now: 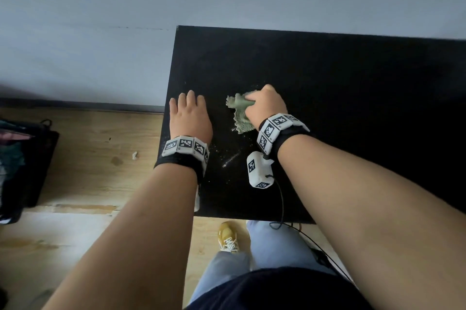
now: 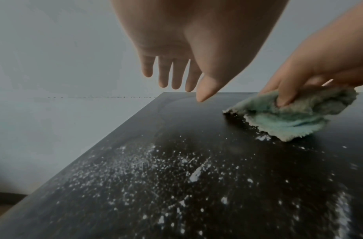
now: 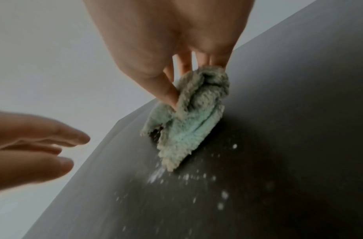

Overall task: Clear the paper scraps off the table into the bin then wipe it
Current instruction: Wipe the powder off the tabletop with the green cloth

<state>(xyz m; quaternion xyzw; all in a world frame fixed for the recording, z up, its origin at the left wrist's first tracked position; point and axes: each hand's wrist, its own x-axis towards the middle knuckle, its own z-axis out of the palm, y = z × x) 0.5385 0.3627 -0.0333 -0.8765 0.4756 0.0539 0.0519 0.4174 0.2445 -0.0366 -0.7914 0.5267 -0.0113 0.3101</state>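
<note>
Two hands work over the flat black counter (image 1: 327, 77): right hand (image 1: 266, 105) grips a bunched fluffy pale-green cloth (image 1: 240, 114) pressed down just right of the left hand (image 1: 190, 118), which is released, fingers straight; wiping step, judged part-done; next stroke should drag the cloth through the white specks (image 2: 135, 169) nearer the wrists.

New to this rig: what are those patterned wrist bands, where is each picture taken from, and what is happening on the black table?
No machine here: a person works with two bare hands. The white wrist bands with black square patterns are strapped on; the small white box by the right wrist is likely its camera. The wide picture comes from a head camera looking down; the other two look along each hand from the wrists. The right hand grips a crumpled, fluffy pale-green cloth touching the flat black tabletop, where white specks lie scattered. The left hand, open and holding nothing, is above the table's left part.
</note>
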